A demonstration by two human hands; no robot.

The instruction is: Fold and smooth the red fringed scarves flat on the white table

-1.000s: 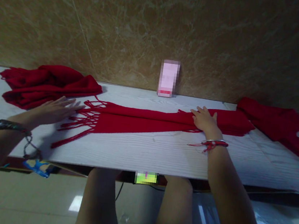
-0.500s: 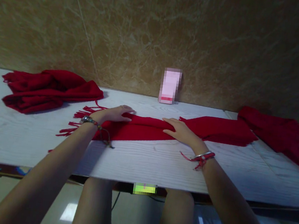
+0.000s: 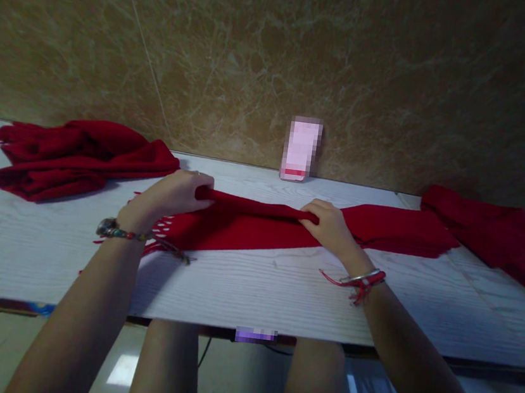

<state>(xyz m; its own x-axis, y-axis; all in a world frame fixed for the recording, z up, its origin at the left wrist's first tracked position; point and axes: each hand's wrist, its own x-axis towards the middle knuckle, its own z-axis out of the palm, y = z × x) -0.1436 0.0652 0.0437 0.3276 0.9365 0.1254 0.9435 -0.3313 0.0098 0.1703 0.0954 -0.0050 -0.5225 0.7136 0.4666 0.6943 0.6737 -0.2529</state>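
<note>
A red fringed scarf (image 3: 240, 225) lies lengthwise on the white wood-grain table in front of me. My left hand (image 3: 181, 190) is closed around its far edge near the fringed end. Farther right along the same edge, my right hand (image 3: 324, 222) grips the cloth with fingers curled. Between the hands the far edge is lifted into a narrow fold, while the near side rests flat. Parts of the fringe are hidden behind my left wrist. Beyond my right hand, a flat folded stretch of red cloth (image 3: 397, 229) continues; I cannot tell whether it is the same scarf.
A heap of red cloth (image 3: 76, 158) sits at the left, and more red cloth (image 3: 488, 230) at the far right. A blurred pink item (image 3: 301, 150) leans on the brown marbled wall (image 3: 242, 47). The table's (image 3: 241, 289) front edge is just above my legs.
Both hands were lying on the scarf with fingers stretched. Now they are closed on its far edge, which is raised. My left hand has shifted left and my right slightly right.
</note>
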